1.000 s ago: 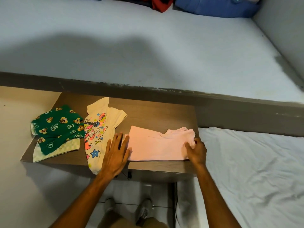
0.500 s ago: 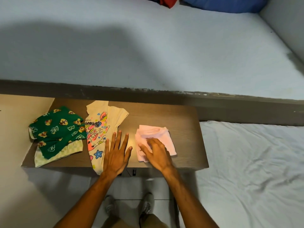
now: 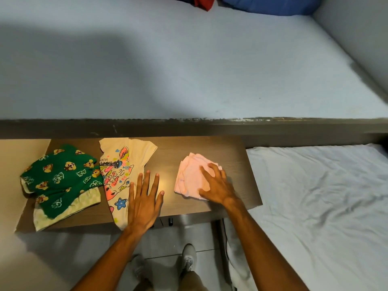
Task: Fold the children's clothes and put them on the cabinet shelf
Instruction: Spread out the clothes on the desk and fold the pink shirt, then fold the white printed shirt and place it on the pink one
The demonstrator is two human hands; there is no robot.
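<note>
A pink garment lies folded into a small square on the brown wooden shelf. My right hand lies flat on its right half, fingers spread. My left hand rests flat on the wood, its outer edge over the side of a cream printed T-shirt, which lies folded lengthwise. Further left sits a green patterned garment on top of a pale checked piece.
A wide grey bed fills the far side, with blue fabric and red fabric at its back edge. A white-sheeted mattress lies to the right of the shelf. My feet stand on the tiled floor below.
The pink garment was spread out long; my right hand folded its right end over to the left, making a small square, and now presses it. My left hand stayed flat.
</note>
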